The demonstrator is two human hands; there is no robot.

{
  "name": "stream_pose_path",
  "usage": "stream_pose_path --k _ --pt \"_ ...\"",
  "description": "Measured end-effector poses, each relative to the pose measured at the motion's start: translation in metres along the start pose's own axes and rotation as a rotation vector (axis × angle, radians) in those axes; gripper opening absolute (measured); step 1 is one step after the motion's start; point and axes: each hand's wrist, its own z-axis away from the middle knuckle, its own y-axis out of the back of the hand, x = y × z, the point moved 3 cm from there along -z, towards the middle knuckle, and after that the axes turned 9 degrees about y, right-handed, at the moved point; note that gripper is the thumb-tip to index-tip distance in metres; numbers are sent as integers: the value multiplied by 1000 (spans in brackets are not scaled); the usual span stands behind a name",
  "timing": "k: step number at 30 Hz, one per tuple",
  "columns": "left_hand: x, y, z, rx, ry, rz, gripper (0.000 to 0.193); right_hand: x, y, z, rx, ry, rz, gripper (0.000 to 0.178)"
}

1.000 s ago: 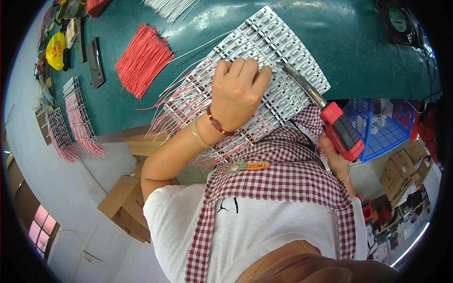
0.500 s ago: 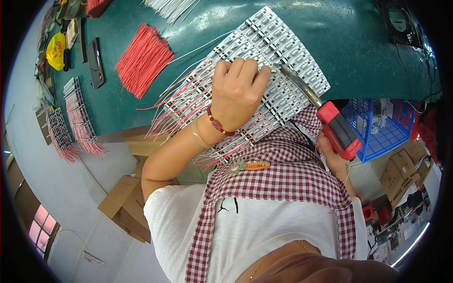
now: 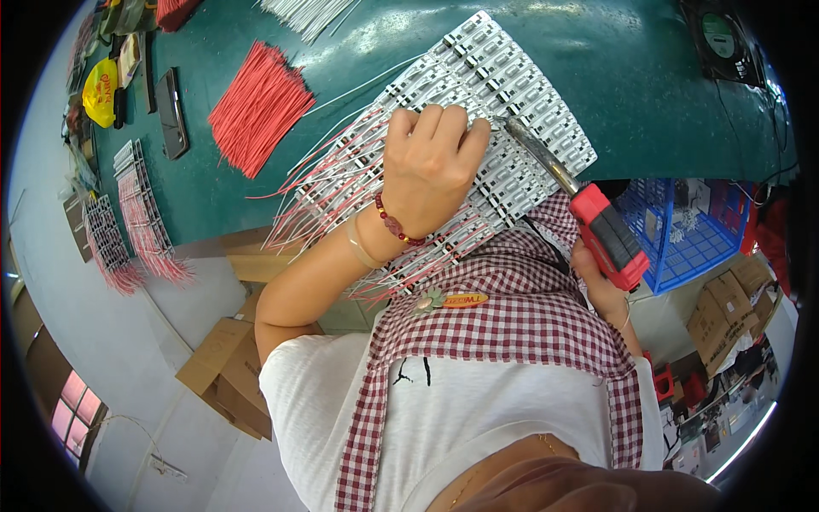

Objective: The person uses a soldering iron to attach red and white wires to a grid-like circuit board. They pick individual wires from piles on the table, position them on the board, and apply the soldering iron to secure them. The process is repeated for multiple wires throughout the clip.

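Observation:
My left hand [image 3: 435,158] is closed over a panel of white plastic holders [image 3: 542,102] set in rows with small metal parts. Its thumb and index finger are pinched at the panel's middle; what is between them is hidden. Red and white wires [image 3: 328,171] trail from the panel toward the left, under and beside this hand. In my right hand [image 3: 601,286] is a red and black soldering gun [image 3: 610,239] with a long metal barrel. The barrel's end points at the panel, just right of my left fingertips. Whether the tip touches the panel is too small to tell.
On the green table lie a bundle of red wires [image 3: 260,111], a bundle of white wires [image 3: 311,13], a phone [image 3: 173,115] and two wired panels [image 3: 141,200] at the left edge. A blue crate [image 3: 682,256] stands right; a small fan [image 3: 721,38] sits far right.
The soldering gun's handle has shifted very slightly left. My left hand and the panel stay in place.

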Motion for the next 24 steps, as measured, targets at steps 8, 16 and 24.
stream_pose_path --k 8,16,24 --pt "0 1 0 -11 3 -18 20 -1 4 6 54 -75 -113 16" --pt "2 -2 -2 -27 0 -9 21 -20 23 -11 343 33 -502 53" --pt "4 -1 8 -38 4 -78 16 -18 126 -33 718 323 -648 44"
